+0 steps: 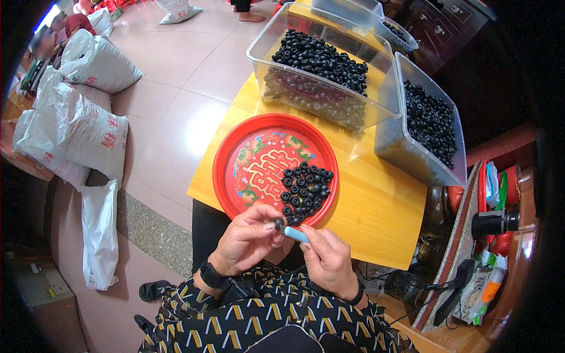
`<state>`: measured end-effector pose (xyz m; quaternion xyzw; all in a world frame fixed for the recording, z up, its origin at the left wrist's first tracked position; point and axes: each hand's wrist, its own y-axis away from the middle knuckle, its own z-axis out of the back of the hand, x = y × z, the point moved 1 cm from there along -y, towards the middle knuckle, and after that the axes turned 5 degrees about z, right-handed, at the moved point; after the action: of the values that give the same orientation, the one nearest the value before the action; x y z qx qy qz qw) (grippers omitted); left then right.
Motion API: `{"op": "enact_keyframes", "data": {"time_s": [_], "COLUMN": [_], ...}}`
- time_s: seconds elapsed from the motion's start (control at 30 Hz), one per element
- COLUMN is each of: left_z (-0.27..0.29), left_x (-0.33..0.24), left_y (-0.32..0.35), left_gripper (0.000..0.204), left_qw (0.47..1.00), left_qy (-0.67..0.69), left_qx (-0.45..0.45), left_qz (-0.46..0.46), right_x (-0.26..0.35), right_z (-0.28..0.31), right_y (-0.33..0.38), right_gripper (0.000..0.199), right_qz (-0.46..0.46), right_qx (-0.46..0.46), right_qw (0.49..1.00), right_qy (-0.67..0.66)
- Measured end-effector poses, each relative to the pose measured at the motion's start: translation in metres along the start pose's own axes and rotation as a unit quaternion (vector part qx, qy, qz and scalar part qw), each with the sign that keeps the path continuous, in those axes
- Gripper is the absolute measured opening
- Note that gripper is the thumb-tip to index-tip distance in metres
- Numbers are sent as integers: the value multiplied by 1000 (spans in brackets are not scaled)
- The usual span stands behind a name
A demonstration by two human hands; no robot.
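Note:
Just in front of the red round tray, my left hand pinches a small black ring-shaped part between thumb and fingers. My right hand grips a light-blue stick-like tool, whose tip meets or nearly meets that part; I cannot tell whether it is inside. On the tray's right side lies a loose cluster of the same black ring parts. The tray has a gold and floral pattern and rests on a yellow wooden table.
Beyond the tray stand a clear plastic bin and another, both holding many black parts. A shelf with a black cylinder and packages is at right. White sacks stand on the tiled floor at left, with people farther back.

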<state>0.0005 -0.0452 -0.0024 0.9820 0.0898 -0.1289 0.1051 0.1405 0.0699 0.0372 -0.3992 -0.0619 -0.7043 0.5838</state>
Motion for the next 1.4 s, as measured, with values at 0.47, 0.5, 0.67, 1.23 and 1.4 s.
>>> {"op": "enact_keyframes", "data": {"time_s": [0.47,0.5,0.67,1.23,1.4], "left_z": [-7,-7,-7,-12,-19], "left_x": [3,4,5,14,16], "left_y": [-2,-2,-3,-4,-2], "left_gripper": [18,18,18,18,17], "left_qw": [999,999,997,997,994], "left_qy": [12,14,24,-6,-80], "left_qx": [40,48,68,60,16], "left_qz": [0,-3,0,51,70], "right_x": [0,0,-2,-2,0], "right_z": [-1,-2,-4,0,0], "right_y": [2,1,2,-5,-6], "right_gripper": [36,37,34,25,26], "right_qz": [27,31,34,-200,-251], "right_qx": [-32,-37,-53,-66,-34], "right_qw": [999,998,997,924,878], "right_qy": [30,34,35,-319,-405]}}
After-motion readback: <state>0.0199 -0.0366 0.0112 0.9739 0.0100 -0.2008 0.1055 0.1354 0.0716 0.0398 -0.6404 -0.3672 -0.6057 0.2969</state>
